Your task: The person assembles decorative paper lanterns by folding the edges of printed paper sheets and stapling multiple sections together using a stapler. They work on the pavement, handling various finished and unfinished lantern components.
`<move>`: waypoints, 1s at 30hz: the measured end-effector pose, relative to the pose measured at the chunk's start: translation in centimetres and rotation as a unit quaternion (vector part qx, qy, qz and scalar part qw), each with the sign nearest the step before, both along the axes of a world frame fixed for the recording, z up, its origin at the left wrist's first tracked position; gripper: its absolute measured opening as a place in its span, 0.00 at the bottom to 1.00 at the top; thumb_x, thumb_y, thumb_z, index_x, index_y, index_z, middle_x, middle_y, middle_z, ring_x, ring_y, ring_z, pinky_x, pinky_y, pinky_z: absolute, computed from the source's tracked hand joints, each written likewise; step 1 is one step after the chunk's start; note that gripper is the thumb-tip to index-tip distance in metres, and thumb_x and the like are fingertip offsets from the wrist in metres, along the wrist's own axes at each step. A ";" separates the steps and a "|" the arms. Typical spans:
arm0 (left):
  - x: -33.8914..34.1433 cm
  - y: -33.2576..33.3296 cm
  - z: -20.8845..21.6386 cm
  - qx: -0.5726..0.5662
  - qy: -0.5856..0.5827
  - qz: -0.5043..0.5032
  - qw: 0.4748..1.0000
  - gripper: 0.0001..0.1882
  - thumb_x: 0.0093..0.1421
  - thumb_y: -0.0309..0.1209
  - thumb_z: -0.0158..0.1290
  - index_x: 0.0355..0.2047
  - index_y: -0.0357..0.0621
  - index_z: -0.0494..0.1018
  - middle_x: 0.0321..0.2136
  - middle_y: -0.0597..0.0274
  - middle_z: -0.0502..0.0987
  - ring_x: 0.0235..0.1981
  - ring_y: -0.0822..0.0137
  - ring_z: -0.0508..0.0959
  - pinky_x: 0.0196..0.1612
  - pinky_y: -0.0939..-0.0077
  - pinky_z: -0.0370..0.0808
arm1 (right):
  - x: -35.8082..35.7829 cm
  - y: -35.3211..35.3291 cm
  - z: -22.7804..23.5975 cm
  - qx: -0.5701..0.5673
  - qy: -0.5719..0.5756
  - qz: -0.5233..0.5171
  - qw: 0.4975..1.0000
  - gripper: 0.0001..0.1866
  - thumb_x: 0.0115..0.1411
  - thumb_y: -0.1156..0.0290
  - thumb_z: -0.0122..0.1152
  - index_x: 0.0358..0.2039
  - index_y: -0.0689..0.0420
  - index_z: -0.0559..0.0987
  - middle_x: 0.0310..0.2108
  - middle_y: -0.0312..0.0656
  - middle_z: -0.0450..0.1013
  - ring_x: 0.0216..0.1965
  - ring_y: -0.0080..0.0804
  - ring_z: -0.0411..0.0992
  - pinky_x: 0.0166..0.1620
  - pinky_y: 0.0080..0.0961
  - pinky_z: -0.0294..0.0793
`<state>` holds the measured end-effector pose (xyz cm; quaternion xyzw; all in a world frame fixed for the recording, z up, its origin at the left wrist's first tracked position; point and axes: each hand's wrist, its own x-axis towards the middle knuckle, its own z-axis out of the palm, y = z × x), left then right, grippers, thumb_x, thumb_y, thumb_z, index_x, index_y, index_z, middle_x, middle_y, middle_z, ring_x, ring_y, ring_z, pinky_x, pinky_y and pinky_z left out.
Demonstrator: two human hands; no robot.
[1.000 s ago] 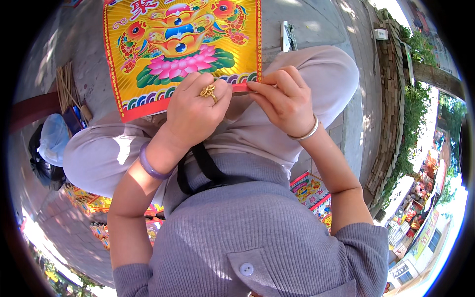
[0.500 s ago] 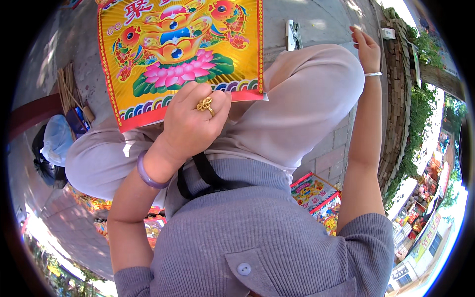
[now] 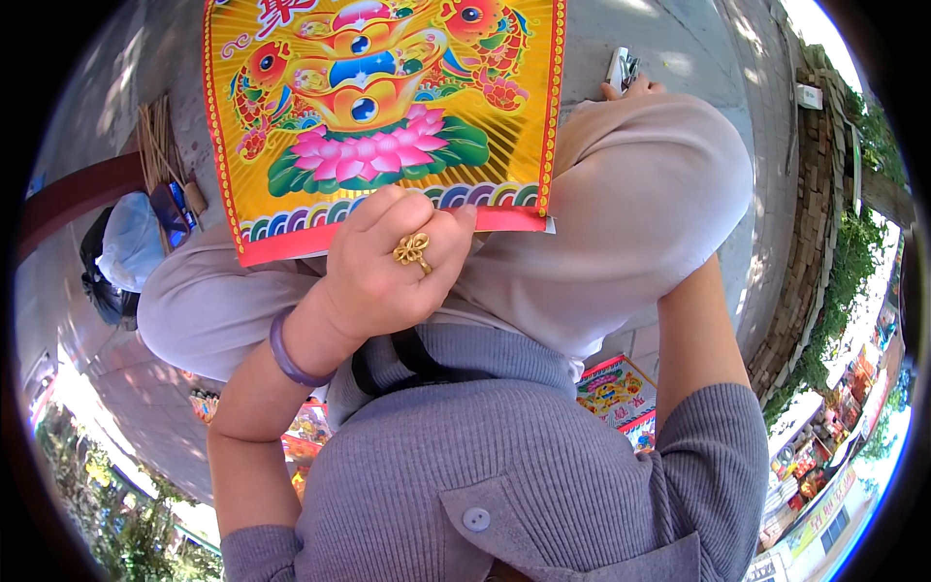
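My left hand, with a gold ring on a finger and a purple bangle at the wrist, pinches the red lower edge of a glossy yellow printed sheet. Pink lotus petals, gold ingots and two orange fish decorate it. The sheet stands over my lap, its top cut off by the view. Beyond my bent right knee, my right hand is at a small silver-and-white tool on the ground, thumb and fingers around its near end. The knee hides most of that hand and its wrist.
At the left lie a pale blue plastic bag, a black bag and a bundle of thin sticks. More colourful prints lie beside me. A low stone edging with plants runs along the right.
My right hand has come down from the far right, behind the knee, to the silver-and-white tool. The left hand keeps its hold on the printed sheet. The whole view has shifted slightly.
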<state>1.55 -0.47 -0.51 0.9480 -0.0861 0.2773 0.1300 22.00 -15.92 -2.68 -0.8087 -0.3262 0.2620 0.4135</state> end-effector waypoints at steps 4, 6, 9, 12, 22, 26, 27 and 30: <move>0.0 -0.1 -0.4 -0.001 -0.003 -0.014 1.000 0.25 0.28 0.23 0.51 0.35 0.32 0.74 0.24 0.62 0.65 0.26 0.64 0.66 0.24 0.71 0.66 | -0.8 0.0 0.8 0.112 0.162 -0.073 0.978 0.21 0.62 0.70 0.48 0.55 0.58 0.61 0.50 0.40 0.66 0.51 0.26 0.64 0.55 0.19 0.60; 0.0 -0.1 -0.2 -0.009 0.007 -0.016 1.000 0.25 0.29 0.23 0.51 0.35 0.32 0.74 0.24 0.62 0.65 0.26 0.64 0.67 0.24 0.70 0.66 | -1.6 -0.1 1.5 0.136 0.189 -0.066 0.970 0.23 0.61 0.71 0.49 0.56 0.58 0.61 0.48 0.39 0.68 0.50 0.25 0.65 0.54 0.19 0.62; -0.2 -0.1 -0.4 -0.006 0.007 -0.012 1.000 0.25 0.30 0.23 0.52 0.35 0.32 0.74 0.24 0.63 0.64 0.27 0.64 0.67 0.24 0.70 0.66 | -1.3 -0.7 2.0 0.204 0.330 -0.015 0.922 0.26 0.59 0.72 0.51 0.58 0.58 0.59 0.47 0.40 0.69 0.47 0.24 0.67 0.52 0.21 0.65; -0.9 0.1 -0.7 -0.005 0.012 0.003 1.000 0.23 0.31 0.22 0.52 0.34 0.32 0.74 0.23 0.63 0.64 0.28 0.63 0.67 0.25 0.69 0.67 | 0.5 -1.5 -0.6 0.214 0.316 -0.057 0.923 0.27 0.59 0.70 0.49 0.59 0.58 0.57 0.47 0.42 0.68 0.46 0.27 0.68 0.52 0.24 0.67; -0.2 -0.3 0.1 -0.007 0.011 -0.008 1.000 0.15 0.39 0.21 0.54 0.32 0.33 0.74 0.24 0.63 0.66 0.31 0.62 0.67 0.31 0.68 0.69 | 7.8 -5.5 8.1 0.320 0.333 -0.089 0.883 0.31 0.58 0.58 0.39 0.58 0.63 0.57 0.46 0.56 0.67 0.50 0.45 0.66 0.57 0.45 0.63; -0.5 -0.6 -0.5 -0.015 0.002 0.015 1.000 0.12 0.42 0.22 0.54 0.30 0.34 0.74 0.24 0.64 0.67 0.31 0.63 0.68 0.31 0.69 0.69 | 0.3 -5.2 13.1 0.218 0.377 -0.016 0.900 0.36 0.55 0.54 0.43 0.57 0.69 0.57 0.39 0.52 0.71 0.39 0.40 0.73 0.44 0.37 0.74; -0.6 -0.7 -1.0 -0.026 0.007 0.024 0.999 0.11 0.42 0.23 0.54 0.30 0.34 0.74 0.24 0.64 0.67 0.31 0.63 0.68 0.32 0.69 0.69 | -2.1 -5.1 13.4 0.150 0.375 -0.022 0.914 0.35 0.55 0.55 0.46 0.55 0.68 0.59 0.38 0.52 0.71 0.38 0.39 0.73 0.42 0.35 0.74; -0.3 -0.7 -0.9 -0.024 -0.012 0.022 0.999 0.11 0.42 0.23 0.53 0.29 0.34 0.74 0.24 0.64 0.67 0.31 0.63 0.68 0.33 0.70 0.69 | -7.1 -5.1 14.1 -0.013 0.459 -0.033 0.888 0.26 0.54 0.59 0.53 0.47 0.66 0.67 0.35 0.47 0.71 0.35 0.34 0.73 0.39 0.28 0.74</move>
